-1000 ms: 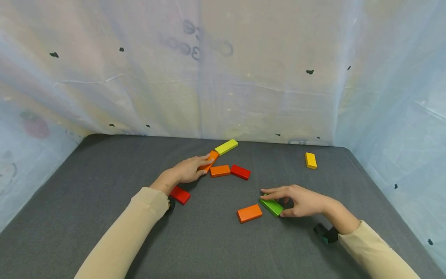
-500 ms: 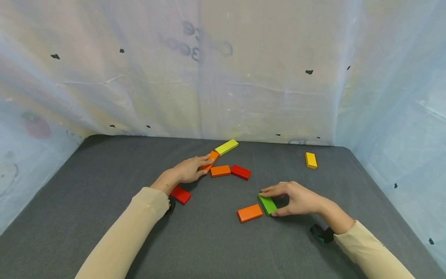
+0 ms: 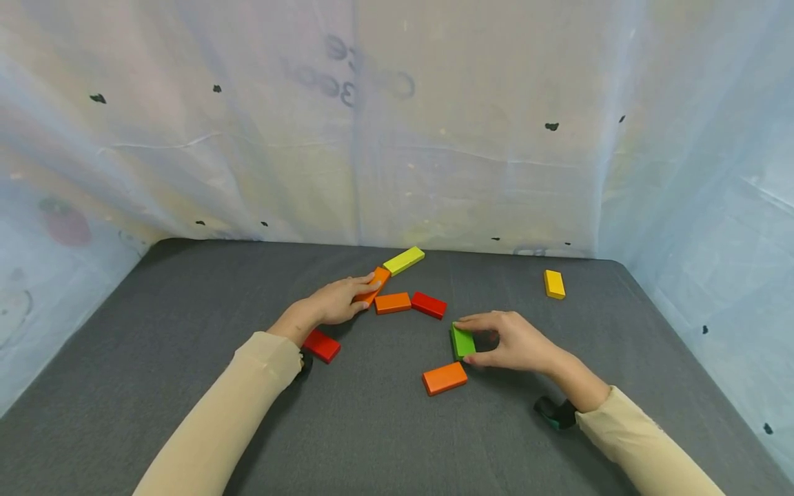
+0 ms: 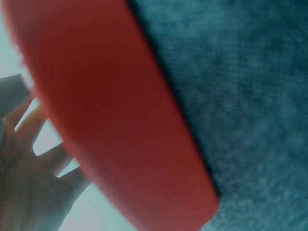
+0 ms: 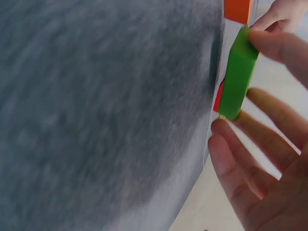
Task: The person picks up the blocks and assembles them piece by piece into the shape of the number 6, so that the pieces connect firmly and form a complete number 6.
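In the head view my left hand (image 3: 335, 302) holds an orange block (image 3: 382, 275), with the fingers across its top and the thumb at its near end; the hand hides part of it. My right hand (image 3: 517, 344) pinches a green block (image 3: 462, 342) between thumb and fingers. The right wrist view shows the green block (image 5: 237, 74) with the thumb at one end and fingertips near the other. Just in front of the green block lies a second orange block (image 3: 444, 378). A red block (image 3: 322, 346) beside the left wrist fills much of the left wrist view.
A third orange block (image 3: 393, 303) lies end to end with another red block (image 3: 429, 305) in mid-table. Beyond them is a yellow-green block (image 3: 404, 260), close to the held orange one. A yellow block (image 3: 554, 284) sits back right. Pale sheeting (image 3: 471, 186) walls the dark grey table (image 3: 186, 386).
My right hand has moved left and away from me with the green block, turning it from slanted to nearly lengthwise. The left hand stays in place on its orange block.
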{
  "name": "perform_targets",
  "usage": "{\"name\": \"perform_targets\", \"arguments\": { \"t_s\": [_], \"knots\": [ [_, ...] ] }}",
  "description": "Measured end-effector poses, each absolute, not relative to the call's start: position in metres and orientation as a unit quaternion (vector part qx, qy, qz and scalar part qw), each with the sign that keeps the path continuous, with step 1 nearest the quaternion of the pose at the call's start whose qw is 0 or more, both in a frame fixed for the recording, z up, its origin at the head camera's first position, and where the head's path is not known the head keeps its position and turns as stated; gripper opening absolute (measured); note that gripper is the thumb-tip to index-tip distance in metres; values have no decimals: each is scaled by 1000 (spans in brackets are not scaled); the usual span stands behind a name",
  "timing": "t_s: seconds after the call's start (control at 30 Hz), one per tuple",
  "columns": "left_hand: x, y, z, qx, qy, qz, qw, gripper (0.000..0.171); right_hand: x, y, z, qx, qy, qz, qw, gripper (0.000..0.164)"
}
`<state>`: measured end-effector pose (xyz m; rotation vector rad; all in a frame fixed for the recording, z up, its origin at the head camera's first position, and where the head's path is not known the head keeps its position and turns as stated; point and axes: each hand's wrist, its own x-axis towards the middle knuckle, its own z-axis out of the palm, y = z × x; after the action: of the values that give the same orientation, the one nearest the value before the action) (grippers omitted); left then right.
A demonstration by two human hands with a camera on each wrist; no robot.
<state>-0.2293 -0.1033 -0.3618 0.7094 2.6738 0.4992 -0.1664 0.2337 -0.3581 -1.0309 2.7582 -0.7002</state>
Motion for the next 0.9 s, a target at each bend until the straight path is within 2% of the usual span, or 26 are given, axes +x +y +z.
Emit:
{"name": "perform_targets", "arguments": {
  "t_s": [0.33,0.9],
  "knots": [
    [-229,-103,-361,247,939,175,165,52,-168,221,-360,-300,926,-224,50,50],
    [-230,-103,-363,249,938,178,163,52,-169,210,-366,-290,929,-226,37,51]
  ]
}}
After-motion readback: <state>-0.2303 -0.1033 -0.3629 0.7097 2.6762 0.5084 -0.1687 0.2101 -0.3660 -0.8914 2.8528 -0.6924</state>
